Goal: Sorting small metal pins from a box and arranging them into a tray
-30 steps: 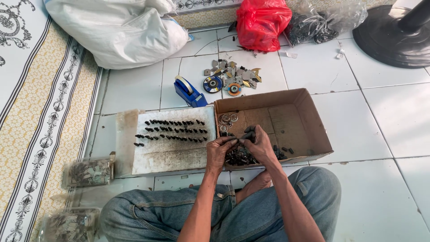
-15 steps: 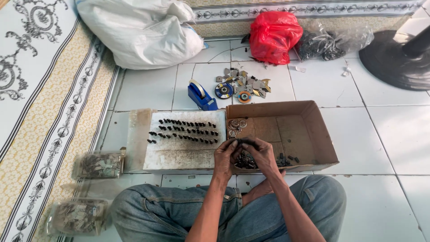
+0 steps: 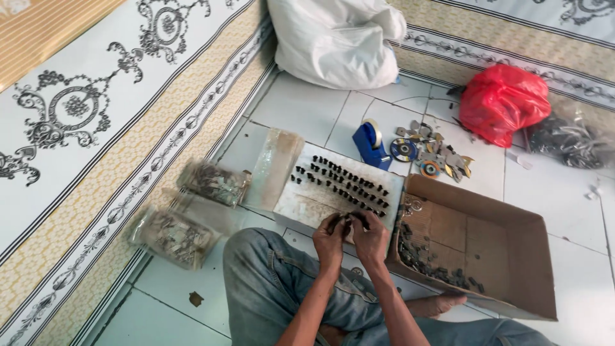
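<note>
Open brown cardboard box (image 3: pixel 487 250) on floor tiles, right, holding small dark parts. Two clear plastic bags (image 3: pixel 211 182) (image 3: pixel 170 234) of metal pieces at left, by the mat. Red plastic bag (image 3: pixel 503 102) and white sack (image 3: pixel 336 41) behind. No labels or screens.

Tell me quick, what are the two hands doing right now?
Left hand: fingers pinched shut on small dark parts, over the white board.
Right hand: fingers pinched shut on the same small dark parts.

small dark metal parts (image 3: pixel 349 220), pinched over white board (image 3: pixel 307 204)
</note>
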